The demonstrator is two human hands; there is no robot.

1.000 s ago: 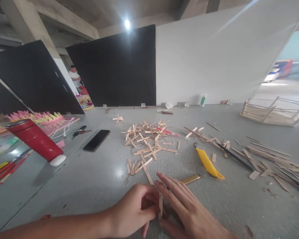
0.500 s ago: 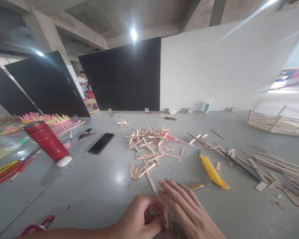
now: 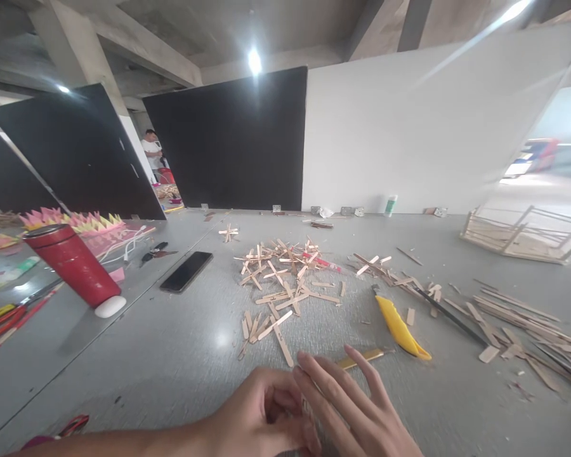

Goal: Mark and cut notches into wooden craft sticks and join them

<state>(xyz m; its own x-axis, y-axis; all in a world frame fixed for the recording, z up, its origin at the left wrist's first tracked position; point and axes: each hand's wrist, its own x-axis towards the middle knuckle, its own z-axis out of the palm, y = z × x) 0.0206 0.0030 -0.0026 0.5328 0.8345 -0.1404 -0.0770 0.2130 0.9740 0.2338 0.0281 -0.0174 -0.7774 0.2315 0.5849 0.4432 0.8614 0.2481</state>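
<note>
I'm holding my left hand [image 3: 269, 412] curled, but can't tell whether it's gripping anything; my right hand [image 3: 354, 406] is resting close beside it, open and splayed. Sticks [image 3: 290, 301] are lying scattered beyond both.

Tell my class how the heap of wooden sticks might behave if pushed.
The heap of sticks would probably spread, as its pieces cross at odd angles. They look thin, so likely light and easily snapped. Flat shapes suggest sliding rather than rolling.
</note>
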